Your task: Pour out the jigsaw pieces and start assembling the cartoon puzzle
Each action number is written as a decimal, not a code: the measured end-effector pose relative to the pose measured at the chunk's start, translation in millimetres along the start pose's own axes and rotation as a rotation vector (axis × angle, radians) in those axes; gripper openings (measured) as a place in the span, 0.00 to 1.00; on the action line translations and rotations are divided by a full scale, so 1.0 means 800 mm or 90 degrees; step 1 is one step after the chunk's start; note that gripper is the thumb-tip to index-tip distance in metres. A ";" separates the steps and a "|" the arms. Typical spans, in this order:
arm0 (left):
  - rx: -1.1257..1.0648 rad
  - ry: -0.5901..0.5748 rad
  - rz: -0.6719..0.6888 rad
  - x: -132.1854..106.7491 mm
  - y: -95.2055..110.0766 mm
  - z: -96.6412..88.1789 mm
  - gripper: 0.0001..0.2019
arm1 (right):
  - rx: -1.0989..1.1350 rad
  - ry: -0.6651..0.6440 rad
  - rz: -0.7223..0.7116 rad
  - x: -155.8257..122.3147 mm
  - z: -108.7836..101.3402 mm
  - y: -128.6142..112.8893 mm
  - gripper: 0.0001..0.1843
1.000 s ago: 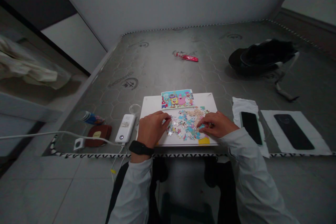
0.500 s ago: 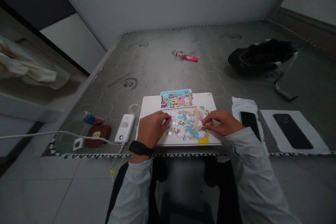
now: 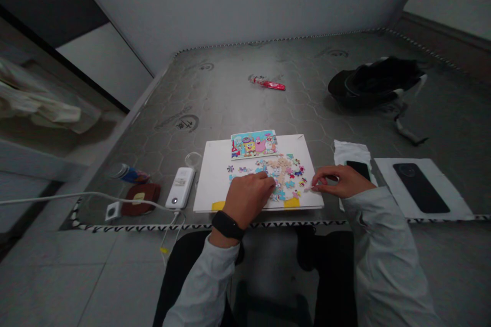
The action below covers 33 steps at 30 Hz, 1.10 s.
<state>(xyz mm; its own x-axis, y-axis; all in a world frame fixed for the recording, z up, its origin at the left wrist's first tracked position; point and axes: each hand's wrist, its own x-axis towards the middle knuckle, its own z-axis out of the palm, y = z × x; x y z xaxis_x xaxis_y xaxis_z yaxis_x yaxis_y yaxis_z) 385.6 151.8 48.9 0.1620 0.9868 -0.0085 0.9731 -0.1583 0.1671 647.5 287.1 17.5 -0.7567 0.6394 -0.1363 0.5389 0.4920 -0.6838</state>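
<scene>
Many small jigsaw puzzle pieces (image 3: 283, 163) lie scattered on a white board (image 3: 210, 168). A colourful cartoon picture card (image 3: 253, 145) rests at the board's far side. Above the pieces is my left hand (image 3: 249, 196), wearing a black wristband; its fingers are curled together and point right, hiding whatever they may grip. Over the board's right edge, my right hand (image 3: 339, 181) pinches a small pale puzzle piece (image 3: 307, 189) between thumb and forefinger.
Left of the board are a white power bank (image 3: 181, 188) with cables, a brown pouch (image 3: 141, 199) and a blue can-like item (image 3: 132, 173). To the right lie a phone (image 3: 358, 168) and a white box (image 3: 456, 199) picturing a phone. A black cap (image 3: 364, 89) and red-wrapped item (image 3: 270, 84) sit farther back.
My left hand has moved right, over the middle of the pieces, uncovering the board's left side. My right hand has drawn right to the board's edge. The view has shifted slightly.
</scene>
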 end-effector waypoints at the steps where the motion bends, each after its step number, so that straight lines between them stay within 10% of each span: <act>1: -0.001 -0.007 0.006 0.001 0.003 0.002 0.12 | 0.002 -0.001 0.001 -0.001 0.000 0.001 0.20; 33: 0.022 -0.053 -0.060 0.023 0.035 -0.001 0.11 | -0.153 0.042 -0.005 0.032 0.031 -0.043 0.12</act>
<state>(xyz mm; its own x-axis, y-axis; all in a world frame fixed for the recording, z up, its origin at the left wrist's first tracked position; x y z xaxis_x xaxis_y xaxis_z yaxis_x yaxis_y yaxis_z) 415.5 165.4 54.1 0.0807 0.9912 -0.1051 0.9895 -0.0670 0.1277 600.6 271.8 19.4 -0.7398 0.6681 -0.0793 0.6113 0.6183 -0.4940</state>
